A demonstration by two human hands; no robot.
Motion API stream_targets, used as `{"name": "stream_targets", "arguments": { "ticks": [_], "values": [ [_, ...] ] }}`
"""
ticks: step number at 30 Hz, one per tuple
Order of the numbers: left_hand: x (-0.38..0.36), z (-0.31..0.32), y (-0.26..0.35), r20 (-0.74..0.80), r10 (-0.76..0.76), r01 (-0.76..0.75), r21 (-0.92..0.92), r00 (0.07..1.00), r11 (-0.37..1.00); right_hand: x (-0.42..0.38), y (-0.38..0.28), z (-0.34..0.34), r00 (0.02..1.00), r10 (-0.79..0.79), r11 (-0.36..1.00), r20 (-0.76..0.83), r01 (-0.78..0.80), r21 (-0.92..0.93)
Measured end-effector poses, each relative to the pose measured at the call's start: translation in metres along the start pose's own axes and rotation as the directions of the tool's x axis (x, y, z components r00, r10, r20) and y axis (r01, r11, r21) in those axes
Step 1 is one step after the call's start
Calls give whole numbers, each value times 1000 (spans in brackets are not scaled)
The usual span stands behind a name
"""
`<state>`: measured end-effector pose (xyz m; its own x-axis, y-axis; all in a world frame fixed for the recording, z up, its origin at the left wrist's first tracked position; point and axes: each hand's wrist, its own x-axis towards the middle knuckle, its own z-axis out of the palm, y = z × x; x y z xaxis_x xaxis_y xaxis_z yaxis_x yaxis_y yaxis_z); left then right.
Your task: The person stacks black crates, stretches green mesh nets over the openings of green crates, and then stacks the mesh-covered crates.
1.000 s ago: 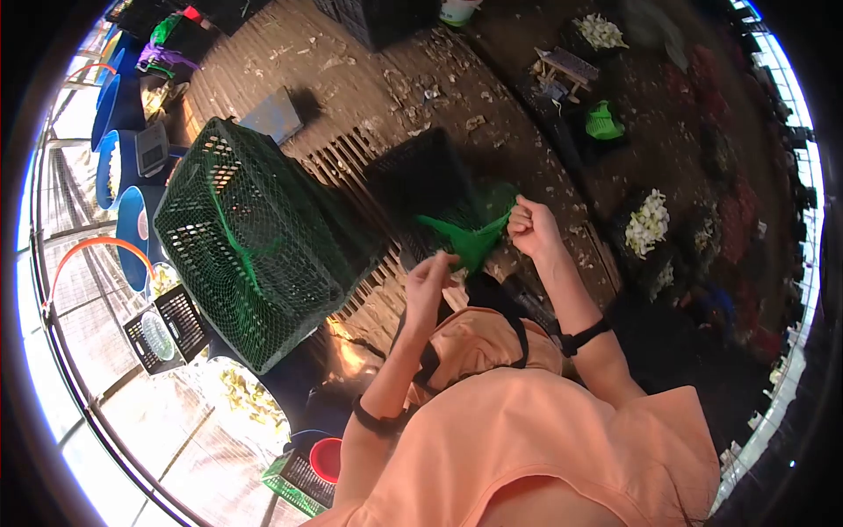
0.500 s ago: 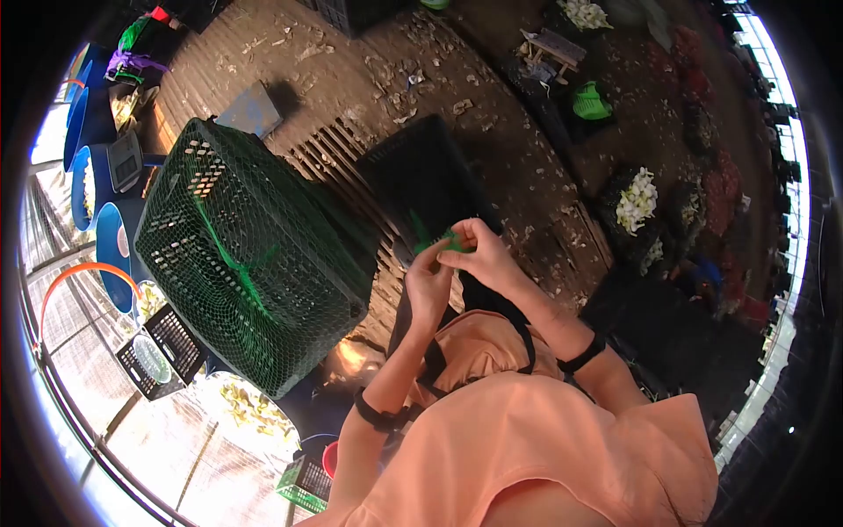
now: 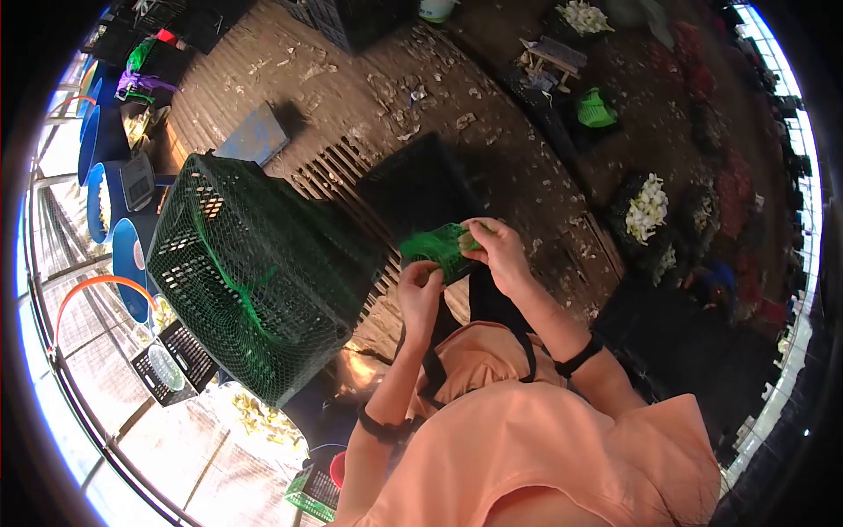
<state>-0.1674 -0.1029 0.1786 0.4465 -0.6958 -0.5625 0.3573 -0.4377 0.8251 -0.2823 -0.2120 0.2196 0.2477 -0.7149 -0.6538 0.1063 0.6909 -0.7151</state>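
Note:
A piece of green netting is spread between my two hands in front of my waist. My left hand is closed, its thumb and fingers pinching the near left edge of the netting. On the other side my right hand pinches the right edge, fingers closed. Left of my hands stands a dark crate wrapped in green net, with a bright green gathered strip down the side turned to me. Beyond the netting a black crate sits in shadow on the floor.
A grey-blue flat board lies past the wrapped crate. Blue tubs and a scale display line the left. Black baskets stand nearer. White produce, a small stool and a green basket are to the right.
My hands have moved apart, stretching the bunched green netting open between them. The view has shifted slightly, so the surroundings sit lower and a little to the right.

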Motion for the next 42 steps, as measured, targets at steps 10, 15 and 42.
{"name": "stream_targets", "arguments": {
  "ticks": [10,15,42],
  "values": [
    [50,-1,-24,-143,-411,181,-737,900,651,33,-30,-79,994,4,988,113,14,-153],
    [95,-28,-25,-105,-216,41,-814,971,580,49,-38,-136,866,205,796,456,123,-592],
    [136,-18,-58,-230,-559,121,-845,797,520,144,-57,-121,895,112,714,433,231,-661]
  ]
}}
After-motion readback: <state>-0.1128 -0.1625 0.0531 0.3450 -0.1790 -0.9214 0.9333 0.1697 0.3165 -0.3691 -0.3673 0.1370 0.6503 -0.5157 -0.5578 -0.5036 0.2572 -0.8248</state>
